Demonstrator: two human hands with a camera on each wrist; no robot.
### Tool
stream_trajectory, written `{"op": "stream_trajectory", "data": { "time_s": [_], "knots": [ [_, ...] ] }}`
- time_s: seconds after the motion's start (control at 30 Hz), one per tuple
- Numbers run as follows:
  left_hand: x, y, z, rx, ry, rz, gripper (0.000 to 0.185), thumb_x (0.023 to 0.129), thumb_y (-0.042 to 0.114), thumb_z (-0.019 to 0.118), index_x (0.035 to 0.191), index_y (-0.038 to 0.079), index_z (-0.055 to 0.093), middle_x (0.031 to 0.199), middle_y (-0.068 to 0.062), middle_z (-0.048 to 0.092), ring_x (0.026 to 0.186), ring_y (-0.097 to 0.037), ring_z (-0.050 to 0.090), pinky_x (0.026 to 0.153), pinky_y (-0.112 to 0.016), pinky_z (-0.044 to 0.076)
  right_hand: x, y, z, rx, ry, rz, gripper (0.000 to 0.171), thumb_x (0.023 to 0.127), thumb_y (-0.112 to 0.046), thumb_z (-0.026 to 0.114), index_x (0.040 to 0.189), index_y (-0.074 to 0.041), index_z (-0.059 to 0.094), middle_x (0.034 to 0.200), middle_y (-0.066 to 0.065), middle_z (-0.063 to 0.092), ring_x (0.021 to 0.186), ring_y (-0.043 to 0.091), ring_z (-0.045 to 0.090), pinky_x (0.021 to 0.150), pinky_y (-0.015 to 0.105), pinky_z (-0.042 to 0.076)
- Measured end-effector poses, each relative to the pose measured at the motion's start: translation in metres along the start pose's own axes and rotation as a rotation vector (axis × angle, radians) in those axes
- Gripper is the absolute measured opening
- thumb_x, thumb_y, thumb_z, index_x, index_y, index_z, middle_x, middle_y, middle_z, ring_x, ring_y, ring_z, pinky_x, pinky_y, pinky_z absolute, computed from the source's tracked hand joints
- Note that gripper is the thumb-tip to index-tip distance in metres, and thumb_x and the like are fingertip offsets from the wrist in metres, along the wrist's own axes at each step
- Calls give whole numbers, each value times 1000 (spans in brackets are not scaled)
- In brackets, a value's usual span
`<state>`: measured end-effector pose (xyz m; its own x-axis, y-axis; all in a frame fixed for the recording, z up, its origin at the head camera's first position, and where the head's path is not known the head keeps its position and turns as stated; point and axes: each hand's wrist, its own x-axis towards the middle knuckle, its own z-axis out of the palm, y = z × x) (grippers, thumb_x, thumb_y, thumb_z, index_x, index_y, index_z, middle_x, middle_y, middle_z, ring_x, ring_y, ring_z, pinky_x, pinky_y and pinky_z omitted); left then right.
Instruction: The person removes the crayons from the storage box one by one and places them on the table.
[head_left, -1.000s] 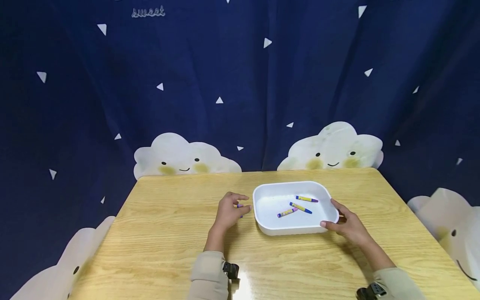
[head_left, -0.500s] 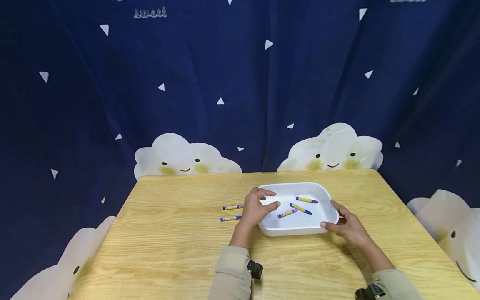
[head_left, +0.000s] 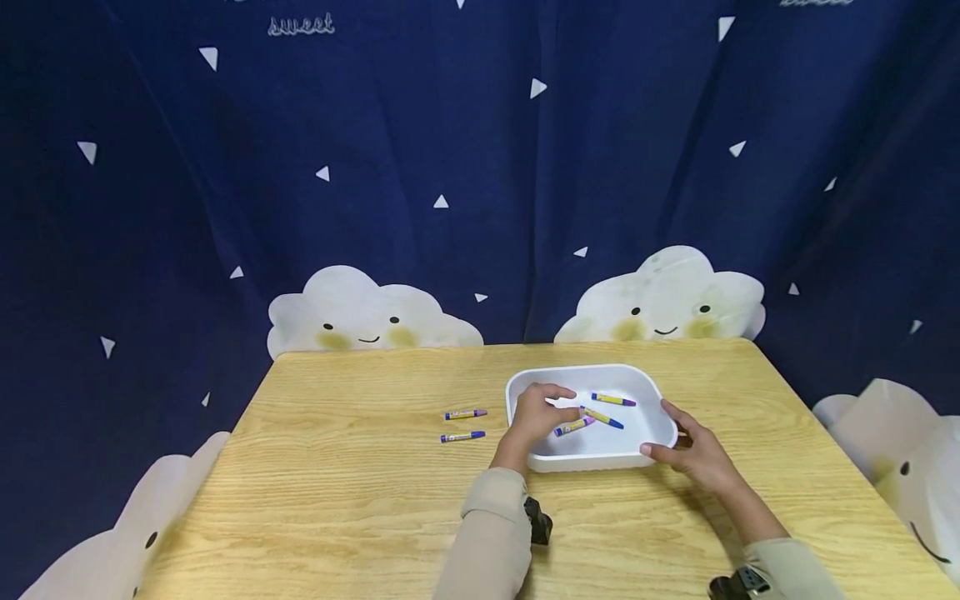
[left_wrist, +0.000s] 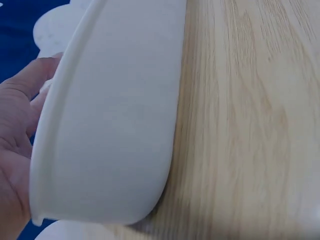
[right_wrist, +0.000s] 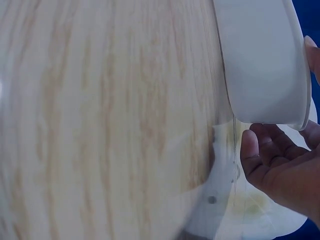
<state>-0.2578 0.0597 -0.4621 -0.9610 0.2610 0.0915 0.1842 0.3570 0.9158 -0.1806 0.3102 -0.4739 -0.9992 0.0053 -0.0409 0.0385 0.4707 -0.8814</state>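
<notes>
A white plastic tray (head_left: 592, 460) stands on the wooden table with three crayons inside: a purple one (head_left: 613, 399), a blue one (head_left: 604, 418) and a pink one (head_left: 573, 427). My left hand (head_left: 531, 417) reaches over the tray's left wall, thumb and index finger apart, the thumb tip close to the blue and pink crayons' ends. Its other fingers are partly hidden in the head view. My right hand (head_left: 697, 450) grips the tray's right end, thumb on the near rim and fingers around the side. The left wrist view shows the tray's outer wall (left_wrist: 115, 115) beside the left hand.
Two more crayons lie on the table (head_left: 337, 483) left of the tray: a violet one (head_left: 466, 414) and a dark blue one (head_left: 462, 437). Behind the table's far edge hangs a navy curtain (head_left: 390, 125) with cloud prints.
My left hand has moved right, from beside the two table crayons to over the tray's inside. Both table crayons are now uncovered. My right hand stays on the tray.
</notes>
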Motion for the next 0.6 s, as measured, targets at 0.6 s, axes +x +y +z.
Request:
{"op": "stream_trajectory", "data": {
  "time_s": [0.6],
  "knots": [
    [11, -8, 22, 188, -14, -223, 20, 63, 16, 86, 80, 13, 76, 86, 4, 65, 70, -9, 53, 66, -21, 44, 0, 0, 0, 19, -1, 4, 95, 78, -27, 76, 148, -5, 16, 132, 33, 35, 108, 41, 48, 70, 29, 49]
  ]
}}
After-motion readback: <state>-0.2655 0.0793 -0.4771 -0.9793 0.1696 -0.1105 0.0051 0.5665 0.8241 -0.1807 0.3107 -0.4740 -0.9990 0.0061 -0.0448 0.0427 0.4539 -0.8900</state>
